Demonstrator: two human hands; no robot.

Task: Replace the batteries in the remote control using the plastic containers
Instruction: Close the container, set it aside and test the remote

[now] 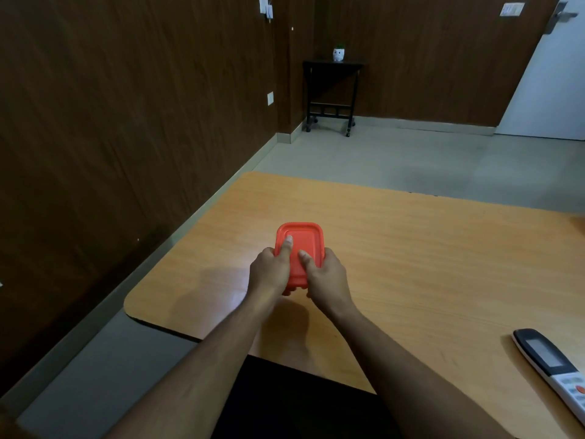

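A small rectangular plastic container with an orange lid [303,240] is held over the wooden table [411,248], left of its middle. My left hand [269,274] grips its left side with the thumb lying on the lid. My right hand [326,275] grips the right side, thumb also on the lid. The container's body is hidden under the lid and my fingers. A white remote control [550,367] with a dark screen lies face up near the table's right front edge, well away from both hands.
The table's left edge and rounded front corner [133,307] border a grey floor along a dark wood-panelled wall. A small black side table [332,90] with a white pot stands far back. A white door [550,83] is at the right.
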